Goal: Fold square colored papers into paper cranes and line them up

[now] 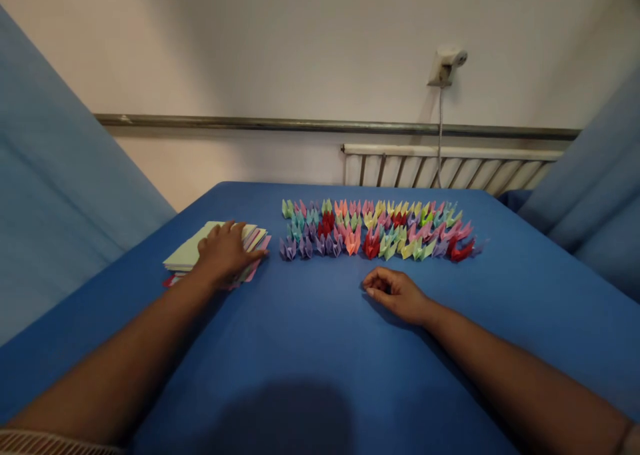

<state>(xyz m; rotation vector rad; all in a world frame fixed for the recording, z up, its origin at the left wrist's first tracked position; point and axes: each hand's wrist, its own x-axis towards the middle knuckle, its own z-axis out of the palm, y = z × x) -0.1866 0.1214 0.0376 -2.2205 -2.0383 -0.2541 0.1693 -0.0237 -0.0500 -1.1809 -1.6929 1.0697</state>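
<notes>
My left hand (224, 252) lies over a stack of coloured paper sheets (186, 250), its fingers spread across the right part of the pile. Pale green paper is on top, with pink, yellow and red edges poking out below. On the blue surface to the right rests my right hand (395, 294), its fingers curled and thumb near the fingertips; I make out nothing between them. Beyond it stand several rows of folded paper cranes (353, 243) in purple, red, pink, green, yellow and blue. The right hand is apart from the nearest cranes.
Both hands are above a blue-covered table (300, 335). Blue curtains (55, 175) hang on both sides. Behind the table are a wall with a metal rail (280, 124), a radiator (400, 152) and a socket (443, 67) with a cord hanging down.
</notes>
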